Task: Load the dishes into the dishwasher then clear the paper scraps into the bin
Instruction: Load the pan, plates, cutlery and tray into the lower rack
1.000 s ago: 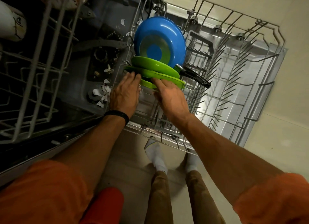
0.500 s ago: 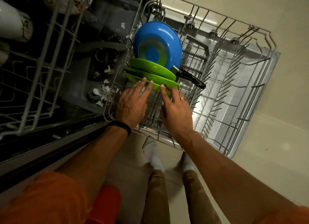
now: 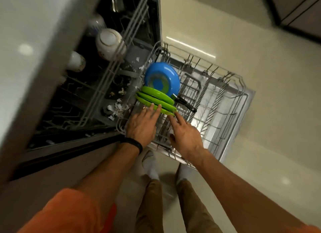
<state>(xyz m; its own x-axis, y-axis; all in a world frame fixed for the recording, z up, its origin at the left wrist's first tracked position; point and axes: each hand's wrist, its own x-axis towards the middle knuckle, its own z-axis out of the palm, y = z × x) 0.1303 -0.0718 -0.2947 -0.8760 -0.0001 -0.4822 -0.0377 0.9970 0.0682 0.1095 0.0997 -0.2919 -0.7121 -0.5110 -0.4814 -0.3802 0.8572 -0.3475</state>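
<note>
Left hand (image 3: 141, 126) touches nearest green plate (image 3: 146, 102) in rack (image 3: 217, 114); right hand (image 3: 185, 137) beside.

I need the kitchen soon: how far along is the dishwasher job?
Done: blue pan and green plates stand in the lower rack. In hand: left hand and right hand, fingers straight, at the nearest plate. Left: paper scraps lie on the dishwasher floor.
</note>
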